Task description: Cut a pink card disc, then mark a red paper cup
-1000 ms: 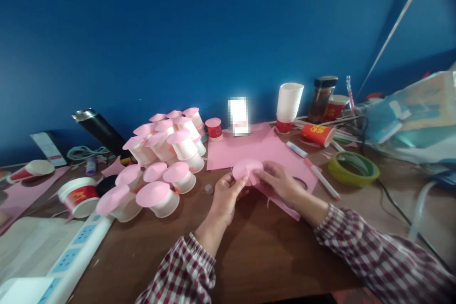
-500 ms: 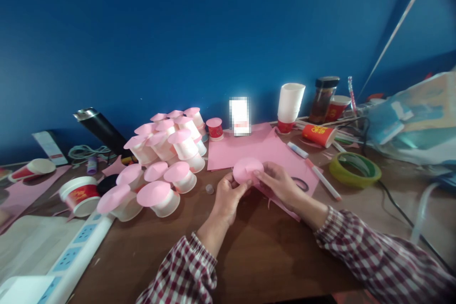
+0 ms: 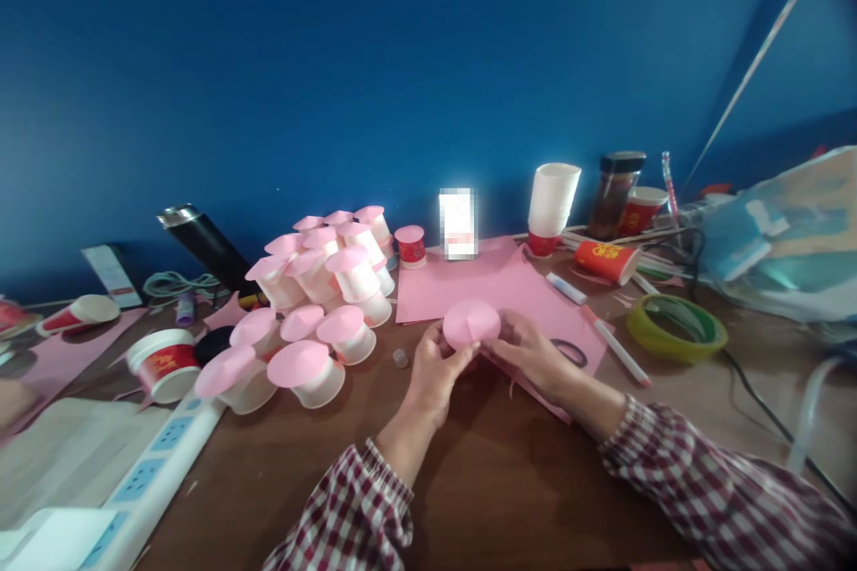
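Observation:
A shallow pink paper cone is held above the table, a seam running from its tip to the near edge. My left hand grips it, thumb on the near edge and fingers partly hidden beneath. My right hand curls round the cone's right edge, its fingertips partly out of sight. Behind and under the hands lie pink paper sheets. To the left, several white paper cups stand upside down with pink cone tops, some stacked behind.
A white power strip lies at front left, near a black flask. At right are yellow tape, a marker, a fallen red cup and stacked white cups. Another person's hand shows at the left edge.
My right thumb has slid off the cone's top towards its right edge, so the seam and more of the surface show. The view has shifted slightly left.

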Motion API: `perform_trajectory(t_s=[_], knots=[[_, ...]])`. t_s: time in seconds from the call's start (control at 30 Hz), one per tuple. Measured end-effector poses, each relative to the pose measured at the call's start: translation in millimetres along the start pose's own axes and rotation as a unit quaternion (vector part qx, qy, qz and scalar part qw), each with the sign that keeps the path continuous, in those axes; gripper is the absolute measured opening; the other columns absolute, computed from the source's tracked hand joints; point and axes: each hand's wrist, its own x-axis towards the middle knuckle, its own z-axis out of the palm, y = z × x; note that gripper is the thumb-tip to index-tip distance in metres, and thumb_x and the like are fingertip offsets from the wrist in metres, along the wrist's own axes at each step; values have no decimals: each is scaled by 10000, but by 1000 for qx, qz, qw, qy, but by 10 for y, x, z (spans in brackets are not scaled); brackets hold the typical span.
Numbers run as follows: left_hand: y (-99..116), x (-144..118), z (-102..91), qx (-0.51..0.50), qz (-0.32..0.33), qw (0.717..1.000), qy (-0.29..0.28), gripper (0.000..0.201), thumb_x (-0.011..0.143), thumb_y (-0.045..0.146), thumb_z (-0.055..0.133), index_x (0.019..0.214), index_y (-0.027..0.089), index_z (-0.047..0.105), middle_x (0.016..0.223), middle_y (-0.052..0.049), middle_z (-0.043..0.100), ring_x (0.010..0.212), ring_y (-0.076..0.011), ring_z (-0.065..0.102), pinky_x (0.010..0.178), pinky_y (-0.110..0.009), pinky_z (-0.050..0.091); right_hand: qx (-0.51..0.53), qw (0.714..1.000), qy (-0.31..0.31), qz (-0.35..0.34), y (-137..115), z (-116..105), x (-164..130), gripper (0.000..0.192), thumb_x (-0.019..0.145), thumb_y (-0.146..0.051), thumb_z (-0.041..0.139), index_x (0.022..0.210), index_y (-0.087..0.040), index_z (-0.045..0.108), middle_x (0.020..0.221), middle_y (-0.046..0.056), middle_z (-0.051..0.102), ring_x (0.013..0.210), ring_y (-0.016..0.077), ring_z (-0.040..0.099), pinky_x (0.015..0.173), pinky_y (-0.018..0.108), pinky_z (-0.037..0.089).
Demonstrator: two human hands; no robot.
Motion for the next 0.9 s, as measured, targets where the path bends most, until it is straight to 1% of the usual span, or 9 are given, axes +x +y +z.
perform_trajectory(t_s=[0.13,0.2,0.33,0.43,0.53,0.63,0.73,0.83,0.9], knots=[[-2,14,-6,-20,21,1000,-4,568,623,255,795,1119,161,534,996,-88,688,873,-195,655,773,-312,520,16,1000,-16,-6,-33,17,-14,331,740,-336,697,984,-177,541,891,39,667,803,176,628,758,324,504],[-22,32,-21,-35,30,999,8,576,625,244,794,1131,166,528,998,-81,683,891,-192,650,804,-322,514,13,999,-27,-13,-32,21,-18,322,741,-319,694,983,-175,536,906,41,666,815,178,627,760,326,503],[-43,47,-36,-52,31,998,29,606,616,229,797,1152,189,517,1012,-66,674,900,-181,645,814,-313,509,3,999,-33,-12,-21,21,-16,333,714,-294,711,969,-180,530,907,34,665,843,188,626,776,335,503],[-9,24,-19,-52,26,998,3,590,636,245,786,1160,184,521,1032,-74,669,928,-187,639,838,-316,500,12,999,-32,2,-28,13,-19,331,728,-312,696,988,-191,532,884,27,667,830,190,632,761,332,505],[33,4,-2,-62,8,998,-15,548,679,295,758,1156,167,521,1039,-91,663,924,-187,639,844,-316,495,16,999,-28,18,-44,5,-28,337,728,-321,691,1002,-195,541,851,27,669,786,188,631,707,316,502],[39,11,-6,-70,-4,997,21,592,655,297,774,1163,169,498,1012,-90,663,854,-172,647,769,-294,511,10,999,-33,24,-58,4,-38,335,715,-324,697,987,-192,553,847,32,665,773,184,620,679,302,495],[21,29,-20,-65,5,996,56,650,599,260,808,1161,175,492,962,-71,663,808,-162,646,724,-277,511,1,999,-43,19,-69,9,-46,321,722,-322,690,981,-190,552,840,26,650,786,174,607,679,285,484],[8,33,-19,-61,13,996,65,668,597,264,807,1176,182,483,919,-54,661,787,-160,648,731,-283,510,5,998,-51,22,-73,20,-52,308,744,-339,671,975,-181,543,823,19,624,736,146,586,617,247,458],[4,26,-8,-58,21,996,68,658,610,272,799,1180,190,479,935,-51,657,785,-156,649,747,-289,509,7,998,-52,30,-68,33,-54,352,737,-357,684,994,-170,532,809,18,615,687,132,572,571,232,437]])
